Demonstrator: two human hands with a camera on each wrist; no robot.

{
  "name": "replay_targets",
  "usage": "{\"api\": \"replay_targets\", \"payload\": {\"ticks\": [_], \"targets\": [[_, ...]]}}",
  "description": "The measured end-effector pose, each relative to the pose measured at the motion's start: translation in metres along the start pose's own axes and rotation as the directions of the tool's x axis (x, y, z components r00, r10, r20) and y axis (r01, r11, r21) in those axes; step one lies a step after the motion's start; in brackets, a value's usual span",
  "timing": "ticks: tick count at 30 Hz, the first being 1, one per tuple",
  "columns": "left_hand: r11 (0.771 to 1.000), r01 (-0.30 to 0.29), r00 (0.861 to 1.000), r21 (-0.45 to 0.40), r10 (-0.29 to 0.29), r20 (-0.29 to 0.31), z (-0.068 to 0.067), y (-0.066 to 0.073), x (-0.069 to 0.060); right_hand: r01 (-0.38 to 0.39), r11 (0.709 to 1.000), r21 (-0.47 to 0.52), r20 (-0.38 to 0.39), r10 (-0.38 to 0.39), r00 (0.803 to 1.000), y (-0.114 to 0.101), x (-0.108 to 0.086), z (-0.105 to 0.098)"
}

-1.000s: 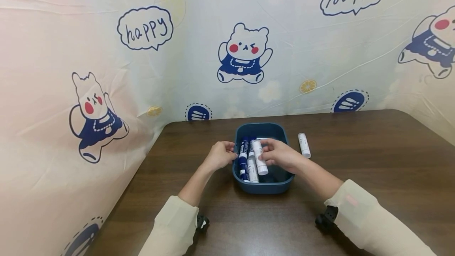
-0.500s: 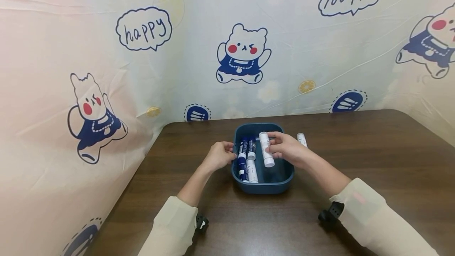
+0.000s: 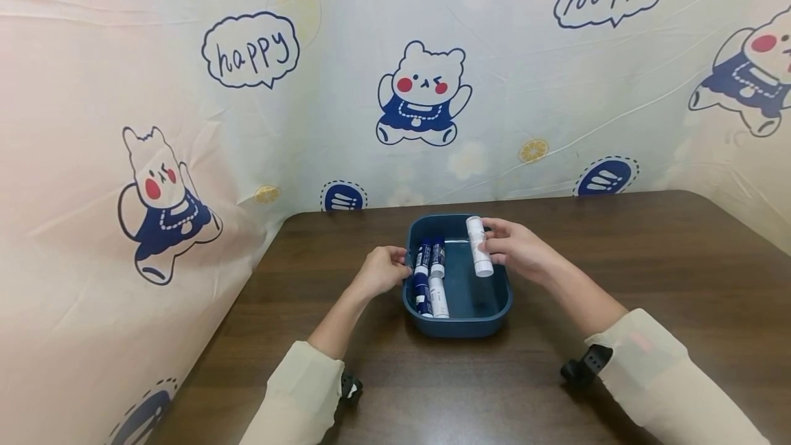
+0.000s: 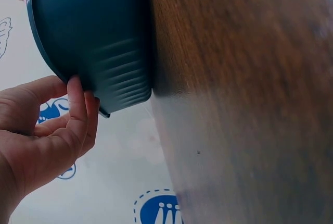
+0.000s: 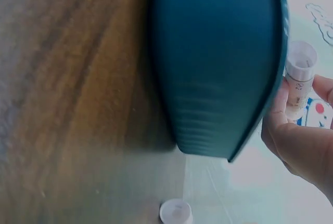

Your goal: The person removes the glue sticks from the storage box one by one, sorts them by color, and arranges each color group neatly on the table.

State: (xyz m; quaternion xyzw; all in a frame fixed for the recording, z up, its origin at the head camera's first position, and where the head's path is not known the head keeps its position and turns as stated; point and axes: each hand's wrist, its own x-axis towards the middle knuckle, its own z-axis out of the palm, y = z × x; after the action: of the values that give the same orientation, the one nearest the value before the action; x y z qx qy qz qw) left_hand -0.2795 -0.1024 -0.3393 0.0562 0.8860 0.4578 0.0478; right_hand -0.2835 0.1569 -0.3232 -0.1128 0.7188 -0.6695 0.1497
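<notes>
A dark blue plastic bin (image 3: pixel 467 327) sits on the table; my left hand (image 3: pixel 380 272) pinches its left rim. In the left wrist view the fingers (image 4: pixel 78 107) touch the bin's outer wall. My right hand (image 3: pixel 522 253) holds a white glue stick (image 3: pixel 478 247) between thumb and fingers, over the bin's right side and slightly tilted. Along the bin's left side lie dark blue-and-white tubes (image 3: pixel 422 294) and a white glue stick (image 3: pixel 438 297). The held stick's hollow end faces the camera in the right wrist view.
Another white tube (image 5: pixel 176 212) lies on the brown table (image 3: pixel 395 390), beyond the bin in the right wrist view; the right hand hides it in the head view. A printed curtain (image 3: pixel 346 122) hangs behind the table's far edge.
My right hand has carried the white glue stick rightward and away from me, from above the other tubes to the bin's right side. The left hand stays at the rim.
</notes>
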Motion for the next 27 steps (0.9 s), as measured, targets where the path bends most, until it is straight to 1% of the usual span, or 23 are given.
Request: {"api": "replay_targets", "payload": {"ticks": [5, 9, 17, 23, 27], "targets": [[1.000, -0.004, 1.000, 0.003, 0.004, -0.003, 0.000, 0.000, 0.000, 0.035, 0.999, 0.036, 0.005, -0.036, 0.999, 0.000, 0.000, -0.014], [1.000, -0.003, 1.000, 0.004, 0.003, -0.007, 0.000, 0.000, 0.000, 0.046, 0.998, 0.051, -0.004, -0.046, 0.999, 0.003, 0.001, -0.023], [1.000, -0.011, 1.000, 0.007, 0.011, -0.003, 0.000, -0.001, -0.001, 0.042, 0.996, 0.079, -0.038, -0.039, 0.999, 0.014, 0.001, -0.041], [1.000, 0.005, 1.000, 0.001, -0.005, 0.006, -0.001, 0.000, 0.000, 0.046, 0.996, 0.072, -0.062, -0.042, 0.997, 0.017, -0.001, -0.054], [1.000, -0.001, 1.000, 0.001, 0.001, 0.005, -0.001, 0.000, 0.000, 0.025, 0.998, 0.064, -0.072, -0.020, 0.997, 0.019, -0.002, -0.060]]}}
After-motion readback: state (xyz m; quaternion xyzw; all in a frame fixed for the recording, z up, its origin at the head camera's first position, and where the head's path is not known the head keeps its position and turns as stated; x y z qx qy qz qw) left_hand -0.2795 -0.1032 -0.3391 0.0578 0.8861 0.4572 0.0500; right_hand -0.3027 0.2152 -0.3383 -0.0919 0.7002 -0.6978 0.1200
